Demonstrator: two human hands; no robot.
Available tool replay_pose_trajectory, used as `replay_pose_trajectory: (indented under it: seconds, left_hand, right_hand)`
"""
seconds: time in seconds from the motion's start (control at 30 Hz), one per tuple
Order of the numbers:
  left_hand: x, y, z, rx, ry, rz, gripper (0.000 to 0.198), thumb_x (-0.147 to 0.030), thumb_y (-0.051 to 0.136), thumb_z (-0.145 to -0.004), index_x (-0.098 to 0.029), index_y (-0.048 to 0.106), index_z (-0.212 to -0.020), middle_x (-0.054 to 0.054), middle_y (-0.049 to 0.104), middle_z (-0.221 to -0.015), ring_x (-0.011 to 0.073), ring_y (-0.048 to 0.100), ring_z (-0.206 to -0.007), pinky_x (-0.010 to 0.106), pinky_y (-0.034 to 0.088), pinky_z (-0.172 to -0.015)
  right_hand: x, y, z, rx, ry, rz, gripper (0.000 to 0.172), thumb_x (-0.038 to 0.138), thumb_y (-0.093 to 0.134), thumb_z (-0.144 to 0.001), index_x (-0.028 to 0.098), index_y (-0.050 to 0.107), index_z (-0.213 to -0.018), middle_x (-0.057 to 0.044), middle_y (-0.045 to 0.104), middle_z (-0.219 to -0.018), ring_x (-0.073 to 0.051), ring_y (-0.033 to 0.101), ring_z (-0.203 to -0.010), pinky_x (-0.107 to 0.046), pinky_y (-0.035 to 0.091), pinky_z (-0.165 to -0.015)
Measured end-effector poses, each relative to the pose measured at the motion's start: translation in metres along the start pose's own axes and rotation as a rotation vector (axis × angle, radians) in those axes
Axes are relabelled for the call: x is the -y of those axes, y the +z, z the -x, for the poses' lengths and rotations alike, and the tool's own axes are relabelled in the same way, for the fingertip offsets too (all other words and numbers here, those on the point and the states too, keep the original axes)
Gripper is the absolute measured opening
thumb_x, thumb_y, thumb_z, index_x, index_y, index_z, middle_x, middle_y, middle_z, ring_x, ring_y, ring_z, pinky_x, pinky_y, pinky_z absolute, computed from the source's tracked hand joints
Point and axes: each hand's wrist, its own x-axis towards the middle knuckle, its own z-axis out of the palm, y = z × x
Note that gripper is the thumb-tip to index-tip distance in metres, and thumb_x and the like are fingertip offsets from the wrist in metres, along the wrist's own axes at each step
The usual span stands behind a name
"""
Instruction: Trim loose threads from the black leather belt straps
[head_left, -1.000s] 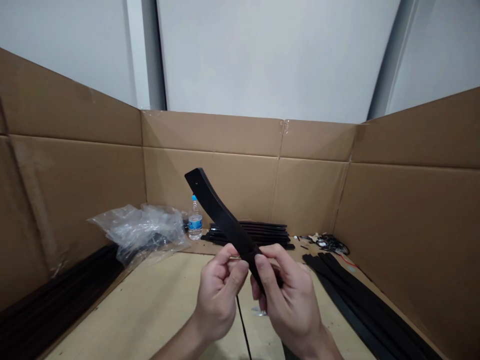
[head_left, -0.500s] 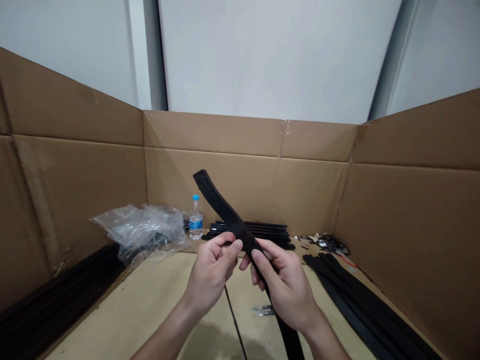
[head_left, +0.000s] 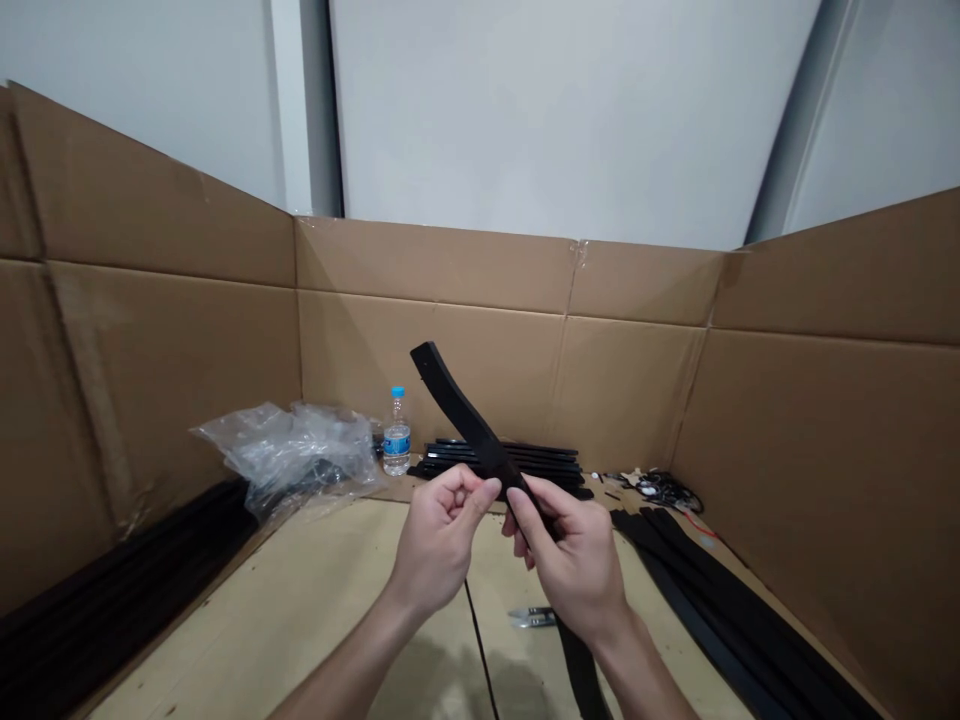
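A long, flat black strip slants up between my hands, its far end raised and slightly curved, its lower part running down past my right wrist. My right hand is closed around it, thumb on top. My left hand pinches at the strip's left edge, thumb and forefinger together; any smaller piece between those fingertips is hidden. Below my left hand runs a thin dark line; I cannot tell whether it is a hanging cord or a table seam. Small thread snips lie on the table beside the strip.
Cardboard walls enclose the table. A water bottle and crumpled clear plastic stand at the back left. Black strips lie stacked at the back, right and left. Tangled black cords sit at the back right.
My left hand has shifted slightly right, closer to my right hand. The strip's raised end has moved a little right, and the view has shifted slightly.
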Motion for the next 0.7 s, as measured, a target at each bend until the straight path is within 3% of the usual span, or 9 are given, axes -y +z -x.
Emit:
replay_pose_trajectory:
  seconds: [0.17,0.37,0.57,0.7]
  left_hand:
    - [0.007,0.001,0.000,-0.039,-0.005,0.018,0.040,-0.047,0.070,-0.074,-0.017,0.049,-0.060,-0.008,0.043,-0.044,0.0055,0.035,-0.038,0.017,0.028,-0.040]
    - [0.007,0.003,0.002,-0.022,0.007,0.034,0.037,-0.046,0.069,-0.076,-0.017,0.049,-0.063,-0.006,0.048,-0.047,0.0057,0.038,-0.040,0.016,0.029,-0.040]
    - [0.009,-0.003,0.003,0.028,-0.017,0.071,0.035,-0.045,0.065,-0.080,-0.017,0.050,-0.066,-0.010,0.031,-0.045,0.0046,0.019,-0.041,0.018,0.015,-0.040]
    - [0.007,-0.007,0.004,0.056,-0.015,0.090,0.028,-0.041,0.065,-0.080,-0.015,0.057,-0.072,-0.009,0.033,-0.048,0.0053,0.021,-0.042,0.019,0.017,-0.041]
  right_hand:
    - [0.000,0.000,-0.001,0.031,-0.075,0.091,0.027,0.029,0.047,-0.094,0.016,0.063,-0.112,0.000,0.062,-0.061,-0.010,0.054,-0.045,-0.019,0.044,-0.041]
    - [0.002,0.001,-0.002,0.029,-0.001,0.044,0.028,0.034,0.052,-0.092,0.016,0.066,-0.108,0.001,0.060,-0.060,-0.010,0.054,-0.045,-0.018,0.043,-0.040]
    - [0.000,0.001,-0.003,0.036,0.080,-0.147,0.029,0.036,0.050,-0.093,0.016,0.066,-0.108,0.001,0.059,-0.061,-0.009,0.052,-0.046,-0.018,0.041,-0.039]
    - [-0.003,0.000,-0.005,0.019,0.052,-0.143,0.030,0.035,0.051,-0.093,0.016,0.068,-0.110,0.000,0.060,-0.062,-0.009,0.050,-0.046,-0.020,0.042,-0.041]
